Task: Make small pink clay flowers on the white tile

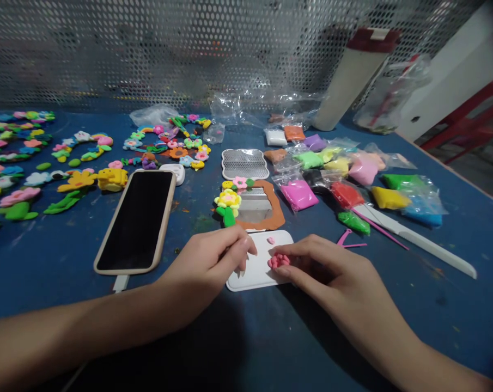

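Observation:
My right hand [332, 269] has its thumb and fingertips closed around a small cluster of pink clay bits [279, 261] on the right part of a white board [254, 275]. A tiny pale pink clay piece [271, 240] lies near the board's far edge. Over the left part of the board is my left hand [213, 256], its fingers curled and pressed together; whether anything is between them is hidden. Just beyond stands a small mirror [254, 209] edged with brown clay [275, 209], bearing a yellow clay flower [229, 201] and a pink one [240, 183].
To the left lies a phone [137, 220] with a cable plugged in. Clay-decorated rings [83, 147] fill the back left. Bagged clay [298, 194], a white knife [421, 239] and pink tools [346, 239] are at the right, below a tall bottle [352, 81].

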`<state>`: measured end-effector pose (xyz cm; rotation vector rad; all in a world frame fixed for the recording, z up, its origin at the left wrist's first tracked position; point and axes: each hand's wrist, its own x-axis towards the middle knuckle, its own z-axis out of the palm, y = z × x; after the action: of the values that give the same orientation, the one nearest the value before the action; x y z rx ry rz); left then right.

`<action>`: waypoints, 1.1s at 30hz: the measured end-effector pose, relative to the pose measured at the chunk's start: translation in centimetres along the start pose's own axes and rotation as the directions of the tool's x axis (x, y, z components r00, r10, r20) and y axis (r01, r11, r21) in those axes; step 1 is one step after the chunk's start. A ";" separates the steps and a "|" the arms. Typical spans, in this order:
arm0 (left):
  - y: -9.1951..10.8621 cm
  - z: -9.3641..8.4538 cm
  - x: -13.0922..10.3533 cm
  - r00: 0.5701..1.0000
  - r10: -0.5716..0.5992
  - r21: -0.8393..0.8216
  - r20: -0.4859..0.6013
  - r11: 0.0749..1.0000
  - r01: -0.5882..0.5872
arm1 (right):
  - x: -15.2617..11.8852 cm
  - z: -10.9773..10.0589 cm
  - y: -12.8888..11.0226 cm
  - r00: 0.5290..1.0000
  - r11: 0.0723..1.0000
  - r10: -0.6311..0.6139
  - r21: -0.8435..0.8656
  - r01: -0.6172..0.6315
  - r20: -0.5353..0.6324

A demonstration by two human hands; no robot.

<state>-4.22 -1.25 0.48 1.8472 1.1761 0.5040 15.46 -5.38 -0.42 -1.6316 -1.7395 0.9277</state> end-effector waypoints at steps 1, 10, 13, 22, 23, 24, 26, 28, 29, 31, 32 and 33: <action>0.0 0.0 0.0 1.000 0.002 -0.002 -0.004 1.000 -0.002 | 0.0 -0.1 0.0 1.000 1.000 0.005 0.011 -0.005 0.002; 1.0 0.6 -0.3 0.995 -0.093 -0.184 0.043 0.978 0.099 | -0.3 -0.3 -0.2 0.998 0.952 0.059 0.302 -0.059 0.009; 1.2 0.9 -0.3 0.987 -0.112 -0.230 0.111 0.964 0.135 | -0.3 0.0 0.0 0.998 0.930 0.053 0.363 -0.065 0.043; 1.2 0.8 -0.2 0.979 -0.150 -0.268 0.135 0.946 0.182 | 0.1 -0.1 -0.5 0.994 0.911 0.025 0.406 -0.068 0.110; 1.3 0.8 -0.2 0.978 -0.154 -0.279 0.140 0.942 0.188 | 0.2 -0.1 -0.6 0.993 0.908 0.019 0.413 -0.067 0.119; 1.4 0.7 -0.1 0.976 -0.158 -0.282 0.149 0.939 0.195 | 0.2 -0.2 -0.6 0.991 0.903 0.014 0.424 -0.068 0.130; 1.5 0.5 0.0 0.974 -0.163 -0.270 0.155 0.942 0.201 | 0.3 -0.2 -0.7 0.990 0.886 0.014 0.458 -0.078 0.143; 1.4 0.4 0.1 0.978 -0.153 -0.231 0.139 0.956 0.182 | 0.4 -0.3 -0.7 0.990 0.865 0.035 0.491 -0.098 0.137; 1.2 0.3 0.1 0.984 -0.135 -0.202 0.118 0.967 0.157 | 0.4 -0.4 -0.7 0.990 0.857 0.047 0.504 -0.108 0.131; 0.9 0.2 0.2 0.994 -0.078 -0.127 0.073 0.988 0.087 | 0.5 -0.5 -0.7 0.990 0.846 0.058 0.521 -0.116 0.126; 0.7 0.2 0.2 0.998 -0.044 -0.082 0.054 0.995 0.049 | 0.5 -0.5 -0.8 0.990 0.843 0.058 0.525 -0.118 0.131; 0.5 0.1 0.2 0.999 -0.009 -0.034 0.036 0.999 0.010 | 0.5 -0.5 -0.8 0.989 0.841 0.053 0.527 -0.119 0.139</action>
<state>-3.79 -1.25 0.81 1.8140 1.1455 0.4813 15.37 -4.84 0.52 -1.3049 -1.3127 1.4305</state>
